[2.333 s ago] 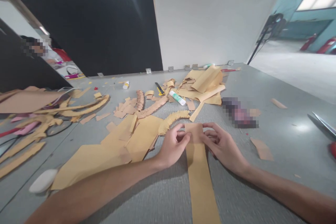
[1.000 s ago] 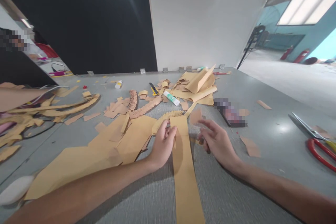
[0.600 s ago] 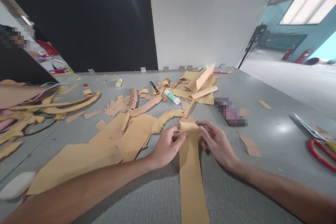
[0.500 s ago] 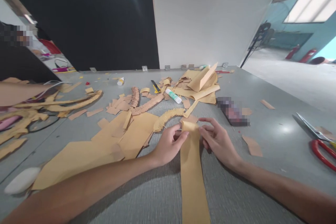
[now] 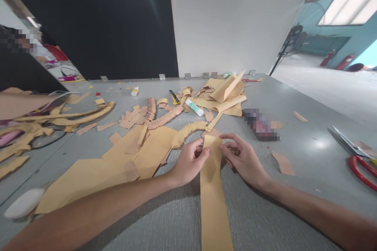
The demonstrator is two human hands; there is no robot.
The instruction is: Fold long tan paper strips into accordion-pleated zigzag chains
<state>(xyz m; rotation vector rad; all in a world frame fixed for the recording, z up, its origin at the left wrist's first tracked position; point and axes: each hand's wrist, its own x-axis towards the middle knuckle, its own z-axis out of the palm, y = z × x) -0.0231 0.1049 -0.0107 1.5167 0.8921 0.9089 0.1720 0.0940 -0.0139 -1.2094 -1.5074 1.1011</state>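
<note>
A long tan paper strip runs from the bottom edge up the grey table to my hands. My left hand pinches the strip's far end from the left, thumb on top. My right hand holds the same end from the right, its fingers curled at the edge. The strip's top end stands slightly raised between the two hands. A pleated, fan-like tan chain curves just beyond my left hand.
Large tan sheets lie left of my arm, a heap of paper offcuts at the back. A glue stick, a yellow cutter, red-handled scissors at the right edge. Another person's arm lies far left.
One second ago my right hand was off the strip; it has come back to the far end. The folded-over top has since been opened out flatter between both hands.
</note>
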